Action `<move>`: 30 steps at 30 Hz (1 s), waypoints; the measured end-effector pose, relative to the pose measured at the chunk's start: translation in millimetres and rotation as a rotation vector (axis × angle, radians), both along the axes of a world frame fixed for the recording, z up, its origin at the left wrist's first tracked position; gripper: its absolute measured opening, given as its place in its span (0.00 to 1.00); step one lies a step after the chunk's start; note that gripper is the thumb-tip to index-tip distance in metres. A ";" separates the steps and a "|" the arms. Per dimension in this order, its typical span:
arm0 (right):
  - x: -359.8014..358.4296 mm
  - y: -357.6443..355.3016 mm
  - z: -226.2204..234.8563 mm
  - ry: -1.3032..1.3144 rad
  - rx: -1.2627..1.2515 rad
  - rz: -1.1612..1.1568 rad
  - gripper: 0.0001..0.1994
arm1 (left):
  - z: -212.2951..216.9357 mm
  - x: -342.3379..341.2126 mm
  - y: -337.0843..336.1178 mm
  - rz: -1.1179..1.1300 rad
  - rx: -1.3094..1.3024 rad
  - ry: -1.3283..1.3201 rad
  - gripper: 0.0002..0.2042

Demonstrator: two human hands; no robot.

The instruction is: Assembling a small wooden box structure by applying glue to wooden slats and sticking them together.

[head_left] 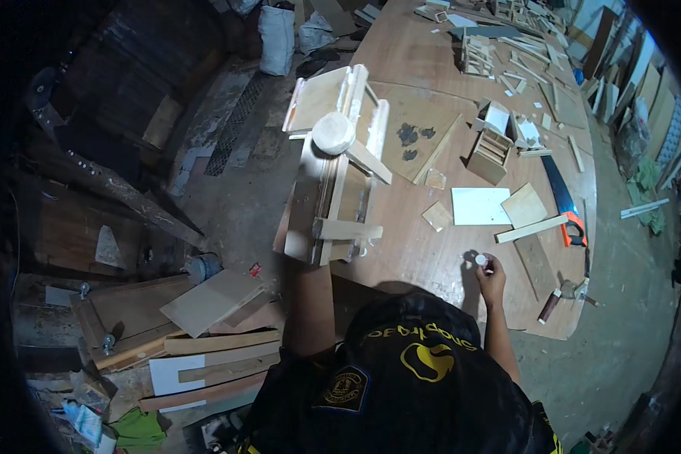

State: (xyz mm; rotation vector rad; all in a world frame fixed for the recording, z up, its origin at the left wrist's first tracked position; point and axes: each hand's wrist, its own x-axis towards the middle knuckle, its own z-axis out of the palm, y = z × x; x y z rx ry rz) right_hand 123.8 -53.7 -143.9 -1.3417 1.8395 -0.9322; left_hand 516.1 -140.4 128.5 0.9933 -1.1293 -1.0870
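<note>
My right hand (492, 283) is closed, its fingertips around a small white round cap-like piece (480, 259) over the table. My left forearm (311, 309) reaches up to a wooden assembly (331, 189) at the table's left edge. The left hand itself is mostly hidden against that assembly, so its fingers cannot be made out. The assembly has a pale panel (318, 100), a round wooden disc (333, 134) on top and a short wooden bar (348, 229) across its near end.
On the table (408, 261) lie a white board (480, 206), a wood strip (532, 228), an orange-handled saw (573, 228) and a hammer (550, 306). A small wooden drawer box (489, 157) stands farther back, with wood offcuts beyond. Boards (212, 303) lean at the lower left.
</note>
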 end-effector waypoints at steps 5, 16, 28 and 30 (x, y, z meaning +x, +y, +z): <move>21.1 -24.7 66.7 -0.385 -0.061 -0.014 0.18 | 5.2 -14.7 -5.1 0.151 0.044 -0.251 0.09; 68.7 -41.6 223.4 -0.986 -0.246 0.201 0.22 | 4.1 -45.6 -20.0 0.360 0.099 -0.328 0.08; 94.1 -49.7 248.0 -0.835 -0.296 0.196 0.20 | 13.6 -61.2 -20.3 0.475 -0.012 -0.676 0.08; 94.3 -49.1 243.9 -0.756 -0.296 0.203 0.21 | 11.8 -63.0 -21.7 0.473 -0.026 -0.684 0.08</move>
